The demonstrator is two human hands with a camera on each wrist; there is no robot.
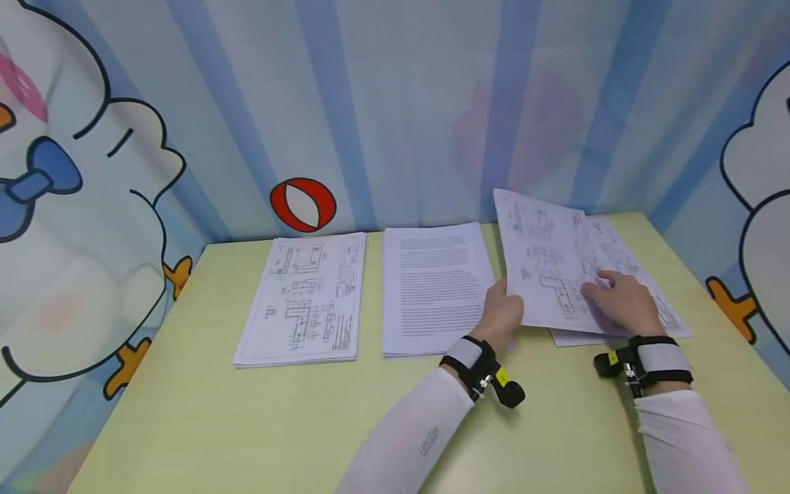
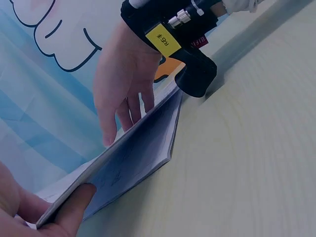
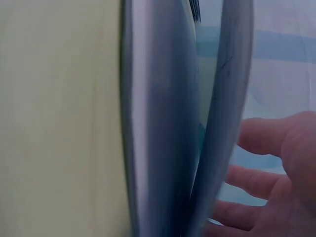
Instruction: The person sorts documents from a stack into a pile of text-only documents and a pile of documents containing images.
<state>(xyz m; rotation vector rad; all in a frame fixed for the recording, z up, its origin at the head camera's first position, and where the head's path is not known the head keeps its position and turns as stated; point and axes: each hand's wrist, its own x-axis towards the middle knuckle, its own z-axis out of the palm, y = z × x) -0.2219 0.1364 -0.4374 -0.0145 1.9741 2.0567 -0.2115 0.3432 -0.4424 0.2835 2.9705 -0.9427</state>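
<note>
A sheaf of printed technical drawings point(image 1: 543, 261) is raised at its left side, on the right part of the table. My left hand point(image 1: 503, 312) grips its left edge, and in the left wrist view a finger point(image 2: 74, 207) of that hand lies on the underside. Over the sheaf's right part is my right hand point(image 1: 625, 305), its extended fingers at the upper face; the left wrist view has this hand point(image 2: 123, 74) too. More drawing sheets point(image 1: 666, 312) lie beneath. From the right wrist, a gap shows between the raised sheaf point(image 3: 224, 89) and the lower sheets point(image 3: 163, 123).
A stack of text pages point(image 1: 438, 288) lies mid-table, left of my left hand. Farther left is another stack of drawings point(image 1: 302, 302). The pale yellow table point(image 1: 247, 425) ends at a blue striped curtain point(image 1: 407, 110) with cartoon figures.
</note>
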